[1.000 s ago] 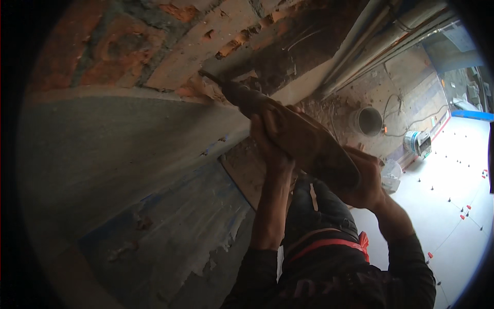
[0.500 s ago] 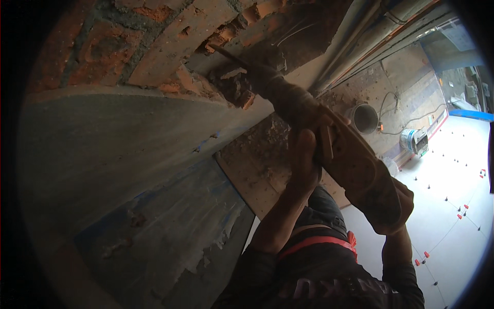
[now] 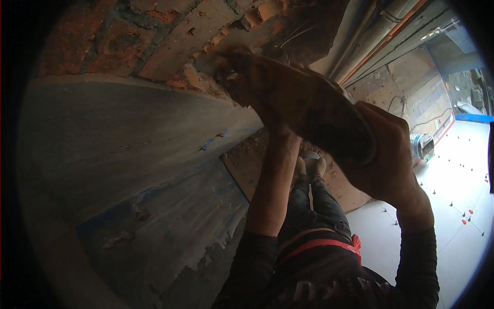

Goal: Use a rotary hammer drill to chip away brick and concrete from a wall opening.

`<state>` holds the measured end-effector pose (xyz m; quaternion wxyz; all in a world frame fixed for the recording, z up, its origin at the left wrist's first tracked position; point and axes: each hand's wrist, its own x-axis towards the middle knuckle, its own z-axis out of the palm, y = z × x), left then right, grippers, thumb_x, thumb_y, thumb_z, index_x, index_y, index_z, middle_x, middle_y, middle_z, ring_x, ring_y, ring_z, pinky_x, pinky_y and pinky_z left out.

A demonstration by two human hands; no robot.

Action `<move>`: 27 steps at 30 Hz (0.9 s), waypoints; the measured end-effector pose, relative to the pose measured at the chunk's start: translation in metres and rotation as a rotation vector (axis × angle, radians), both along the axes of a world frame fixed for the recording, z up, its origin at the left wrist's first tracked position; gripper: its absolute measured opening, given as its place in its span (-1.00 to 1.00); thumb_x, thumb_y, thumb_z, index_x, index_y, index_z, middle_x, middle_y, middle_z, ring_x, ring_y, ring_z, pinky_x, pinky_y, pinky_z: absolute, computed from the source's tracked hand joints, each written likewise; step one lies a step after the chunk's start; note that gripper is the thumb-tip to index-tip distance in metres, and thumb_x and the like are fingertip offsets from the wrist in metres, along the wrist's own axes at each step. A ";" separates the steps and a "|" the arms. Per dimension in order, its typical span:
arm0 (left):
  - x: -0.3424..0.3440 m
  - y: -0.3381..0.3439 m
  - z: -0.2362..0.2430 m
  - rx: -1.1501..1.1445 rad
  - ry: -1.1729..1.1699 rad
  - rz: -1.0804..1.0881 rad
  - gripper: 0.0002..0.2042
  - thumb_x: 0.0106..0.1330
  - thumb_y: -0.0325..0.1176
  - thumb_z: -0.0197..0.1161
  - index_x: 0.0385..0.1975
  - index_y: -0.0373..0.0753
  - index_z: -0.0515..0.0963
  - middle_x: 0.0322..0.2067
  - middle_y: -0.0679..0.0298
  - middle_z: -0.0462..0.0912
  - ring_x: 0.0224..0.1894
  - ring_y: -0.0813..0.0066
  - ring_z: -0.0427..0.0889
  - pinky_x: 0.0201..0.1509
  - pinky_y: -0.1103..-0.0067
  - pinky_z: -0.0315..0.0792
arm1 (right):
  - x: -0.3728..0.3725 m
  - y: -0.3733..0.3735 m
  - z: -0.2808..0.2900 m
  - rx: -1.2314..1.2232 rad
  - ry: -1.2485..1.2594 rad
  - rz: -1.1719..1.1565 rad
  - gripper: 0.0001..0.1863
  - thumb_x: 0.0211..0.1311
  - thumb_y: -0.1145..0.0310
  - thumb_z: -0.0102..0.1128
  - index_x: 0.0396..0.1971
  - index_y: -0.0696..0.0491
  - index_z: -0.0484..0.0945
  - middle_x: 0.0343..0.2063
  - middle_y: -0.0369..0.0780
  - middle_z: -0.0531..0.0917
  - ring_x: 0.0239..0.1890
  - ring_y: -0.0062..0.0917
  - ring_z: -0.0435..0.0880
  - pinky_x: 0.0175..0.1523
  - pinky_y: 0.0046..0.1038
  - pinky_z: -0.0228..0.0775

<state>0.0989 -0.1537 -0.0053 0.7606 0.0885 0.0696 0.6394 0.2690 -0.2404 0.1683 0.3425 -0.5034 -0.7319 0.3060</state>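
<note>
A dusty power hammer drill (image 3: 309, 103), the kind used for chiselling, is raised toward the broken edge of a brick wall (image 3: 170, 51). My right hand (image 3: 386, 154) is closed around its rear end. Under the front part, my left hand (image 3: 275, 123) grips the body, its fingers mostly hidden by the tool. The tool's front is blurred against the broken brick, and its chisel bit cannot be made out. Chipped orange brick and a ragged hollow surround that front end.
Grey plastered wall (image 3: 139, 118) lies to the left. Pipes (image 3: 381, 36) run along the upper right. Rubble-strewn boards (image 3: 247, 159) cover the floor below. A white-and-blue bucket (image 3: 423, 148) stands by pale tiles (image 3: 458, 180) dotted with small spacers, some red-capped.
The hammer drill has come up closer and pushed further toward the broken brick, its rear swinging up. Both hands have risen with it. Its chisel bit, visible before, is now lost to view.
</note>
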 end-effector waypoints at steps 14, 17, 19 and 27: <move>0.033 -0.113 -0.032 -0.271 0.437 -0.244 -0.20 0.61 0.48 -0.20 0.29 -0.19 0.51 0.09 0.00 0.71 0.23 0.03 0.68 0.33 0.16 0.61 | 0.062 -0.137 -0.130 -0.230 0.361 -0.199 -0.63 -0.06 0.47 0.55 -0.18 0.18 0.71 -0.26 -0.03 0.73 -0.25 -0.05 0.82 -0.13 -0.21 0.66; 0.026 -0.110 -0.022 -0.200 0.508 -0.266 -0.17 0.59 0.50 -0.22 0.36 -0.19 0.44 0.13 -0.02 0.67 0.32 -0.01 0.59 0.39 0.10 0.54 | 0.065 -0.153 -0.162 -0.203 0.438 -0.156 -0.61 -0.09 0.44 0.56 -0.19 0.19 0.68 -0.26 -0.02 0.70 -0.30 -0.01 0.77 -0.19 -0.18 0.62; 0.029 -0.113 -0.021 -0.182 0.554 -0.281 -0.16 0.58 0.52 -0.23 0.39 -0.19 0.41 0.14 -0.03 0.64 0.34 -0.02 0.54 0.42 0.07 0.50 | 0.062 -0.158 -0.166 -0.169 0.472 -0.162 -0.59 -0.14 0.43 0.56 -0.20 0.18 0.67 -0.26 -0.03 0.69 -0.33 -0.01 0.74 -0.22 -0.16 0.59; 0.047 -0.105 0.000 -0.050 0.420 -0.367 -0.17 0.51 0.47 -0.15 0.36 -0.21 0.37 0.12 -0.01 0.61 0.32 0.00 0.49 0.50 0.04 0.37 | 0.061 -0.160 -0.164 0.155 0.479 -0.171 -0.56 -0.23 0.40 0.51 -0.24 0.19 0.63 -0.25 -0.06 0.67 -0.40 -0.09 0.69 -0.31 -0.17 0.55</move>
